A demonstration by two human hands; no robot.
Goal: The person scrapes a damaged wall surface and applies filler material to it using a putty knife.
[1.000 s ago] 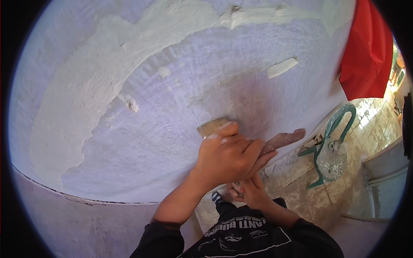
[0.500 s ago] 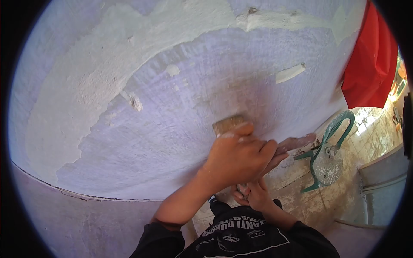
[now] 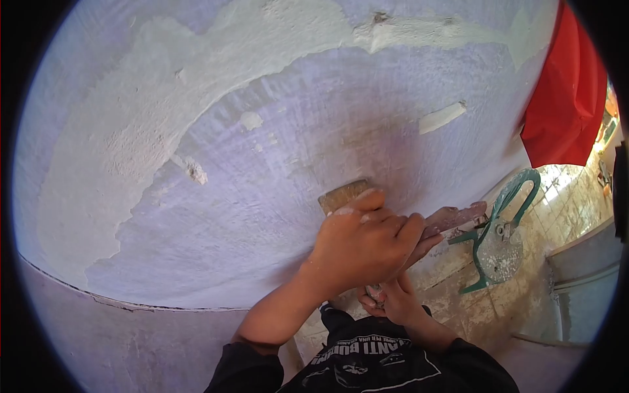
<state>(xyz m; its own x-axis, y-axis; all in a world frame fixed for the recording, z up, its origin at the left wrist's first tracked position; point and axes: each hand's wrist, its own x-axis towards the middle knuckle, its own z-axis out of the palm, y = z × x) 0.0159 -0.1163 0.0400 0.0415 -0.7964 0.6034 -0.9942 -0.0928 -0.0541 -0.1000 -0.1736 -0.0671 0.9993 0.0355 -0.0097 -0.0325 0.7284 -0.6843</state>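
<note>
The left hand (image 3: pixel 367 245) pinches a flat brown tool (image 3: pixel 342 196) against the stained wall (image 3: pixel 216 216), at the centre of the frame. The right hand (image 3: pixel 392 304) is lower, partly hidden; its grip I cannot tell.

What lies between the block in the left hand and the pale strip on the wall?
Only streaky lilac wall, partly darkened, lies between the block and the pale strip; the head view shows the stretch bare.
</note>
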